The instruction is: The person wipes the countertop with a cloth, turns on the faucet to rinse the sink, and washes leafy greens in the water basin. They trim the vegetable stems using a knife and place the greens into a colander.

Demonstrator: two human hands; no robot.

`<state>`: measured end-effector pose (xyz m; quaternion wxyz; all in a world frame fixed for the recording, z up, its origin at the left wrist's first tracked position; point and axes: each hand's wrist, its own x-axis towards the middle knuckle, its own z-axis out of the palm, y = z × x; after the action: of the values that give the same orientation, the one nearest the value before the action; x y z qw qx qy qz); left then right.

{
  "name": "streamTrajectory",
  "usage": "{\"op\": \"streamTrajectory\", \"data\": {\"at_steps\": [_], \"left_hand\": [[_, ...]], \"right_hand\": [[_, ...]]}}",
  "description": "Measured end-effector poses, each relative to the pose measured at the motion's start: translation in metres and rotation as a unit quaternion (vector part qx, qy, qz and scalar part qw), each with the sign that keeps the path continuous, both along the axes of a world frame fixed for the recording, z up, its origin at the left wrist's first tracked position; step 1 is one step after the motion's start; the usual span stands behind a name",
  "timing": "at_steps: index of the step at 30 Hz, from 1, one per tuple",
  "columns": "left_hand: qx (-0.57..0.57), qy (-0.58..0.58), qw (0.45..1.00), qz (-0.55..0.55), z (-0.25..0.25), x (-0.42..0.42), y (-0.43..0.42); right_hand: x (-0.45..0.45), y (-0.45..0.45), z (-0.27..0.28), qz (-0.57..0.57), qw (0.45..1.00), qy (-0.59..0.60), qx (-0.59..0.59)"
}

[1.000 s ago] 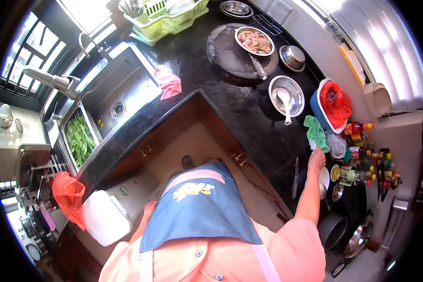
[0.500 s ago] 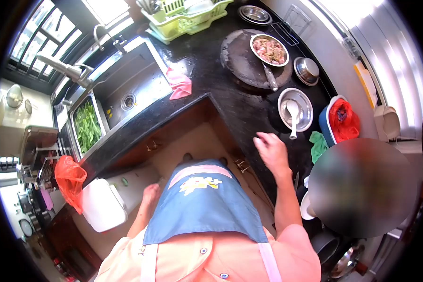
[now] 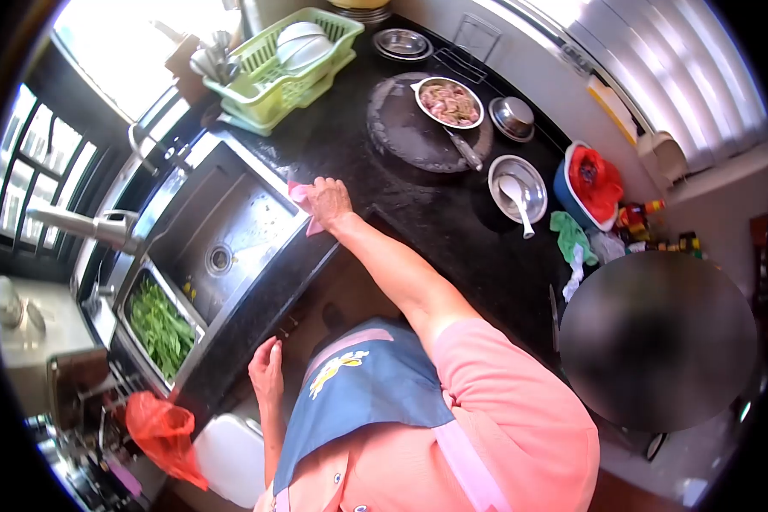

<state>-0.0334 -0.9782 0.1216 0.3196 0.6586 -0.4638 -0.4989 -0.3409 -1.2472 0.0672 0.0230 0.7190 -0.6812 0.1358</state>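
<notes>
The black worktop (image 3: 452,235) bends around an inner corner, with the steel sink (image 3: 252,205) set beside its front edge left of that corner. Leafy greens (image 3: 160,328) fill the sink's smaller compartment. Toward the worktop's far end, past the sink, stands a green dish rack (image 3: 252,109); a round board (image 3: 392,136) lies nearer the back edge. Farther right along that edge is a blue tub (image 3: 565,193) with a red bag (image 3: 596,183) in it. Between tub and board sits a steel bowl (image 3: 533,181) with a white spoon (image 3: 514,194) leaning in it. A smaller bowl (image 3: 481,109) of cut meat (image 3: 449,103) rests on the board. The right hand (image 3: 328,201) reaches to the sink's rim near the inner corner, fingers closed on a pink cloth (image 3: 299,194) there. The left hand (image 3: 267,371) hangs before the front edge, near the greens, loosely open with bent fingers.
</notes>
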Motion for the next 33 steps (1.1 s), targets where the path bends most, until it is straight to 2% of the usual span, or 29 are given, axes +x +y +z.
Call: {"op": "streamTrajectory", "data": {"at_steps": [1,2,3,4,5,6,8,10,12,14,16,18,19,20,21,22,23,24,26,27,30,33], "left_hand": [[-0.003,0.006,1.000,0.005,-0.010,0.009,0.001],[0.019,0.025,0.999,0.006,-0.009,0.011,-0.004],[0.041,0.044,0.998,0.007,-0.006,0.013,-0.008],[0.064,0.060,0.996,0.006,-0.004,0.012,-0.013],[0.068,0.079,0.995,-0.007,-0.003,0.010,-0.020],[0.075,0.089,0.993,-0.023,-0.002,0.007,-0.027],[0.082,0.114,0.989,-0.052,0.001,-0.008,-0.048],[0.072,0.115,0.986,-0.096,0.000,-0.020,-0.067],[0.067,0.106,0.985,-0.121,0.004,-0.038,-0.086],[0.062,0.122,0.981,-0.139,0.010,-0.060,-0.102],[0.061,0.125,0.975,-0.172,0.014,-0.082,-0.110],[0.066,0.126,0.965,-0.219,0.017,-0.107,-0.113],[0.068,0.126,0.959,-0.244,0.020,-0.118,-0.113],[0.069,0.124,0.953,-0.267,0.024,-0.128,-0.114],[0.054,0.111,0.945,-0.302,0.024,-0.135,-0.115],[0.042,0.097,0.937,-0.332,0.022,-0.139,-0.115],[0.018,0.085,0.931,-0.354,0.022,-0.146,-0.116],[0.000,0.071,0.929,-0.364,0.024,-0.153,-0.117],[-0.033,0.038,0.922,-0.385,0.028,-0.166,-0.117],[-0.039,0.025,0.920,-0.390,0.032,-0.171,-0.118],[-0.052,-0.009,0.918,-0.394,0.035,-0.185,-0.119],[-0.057,-0.036,0.921,-0.383,0.034,-0.187,-0.115]], "right_hand": [[-0.006,0.010,0.026,-0.012,0.996,-0.080,0.025],[-0.014,0.018,0.028,-0.007,0.956,-0.283,0.070],[-0.023,0.025,0.029,-0.002,0.873,-0.475,0.106],[-0.034,0.036,0.033,0.002,0.751,-0.648,0.128],[-0.046,0.058,0.055,0.027,0.691,-0.710,0.135],[-0.058,0.083,0.069,0.024,0.599,-0.785,0.156],[-0.081,0.141,0.100,0.040,0.349,-0.927,0.133],[-0.106,0.198,0.096,0.056,0.274,-0.957,0.076],[-0.131,0.252,0.102,0.043,0.262,-0.964,-0.007],[-0.164,0.301,0.105,0.099,0.192,-0.975,-0.050],[-0.190,0.342,0.122,0.047,0.176,-0.971,-0.152],[-0.232,0.383,0.097,0.013,0.272,-0.943,-0.192],[-0.246,0.402,0.085,-0.198,0.352,-0.884,-0.235],[-0.277,0.420,0.029,-0.348,0.548,-0.719,-0.247],[-0.275,0.426,0.017,-0.535,0.678,-0.449,-0.230],[-0.267,0.430,0.009,-0.657,0.722,-0.125,-0.176],[-0.257,0.427,0.025,-0.584,0.776,-0.090,-0.223],[-0.251,0.422,0.037,-0.540,0.822,-0.021,-0.179],[-0.260,0.415,0.015,-0.448,0.885,0.052,-0.112],[-0.263,0.404,0.001,-0.454,0.888,-0.014,-0.077],[-0.297,0.381,-0.015,-0.454,0.889,-0.024,-0.047],[-0.351,0.354,-0.017,-0.509,0.859,0.039,-0.033]]}}
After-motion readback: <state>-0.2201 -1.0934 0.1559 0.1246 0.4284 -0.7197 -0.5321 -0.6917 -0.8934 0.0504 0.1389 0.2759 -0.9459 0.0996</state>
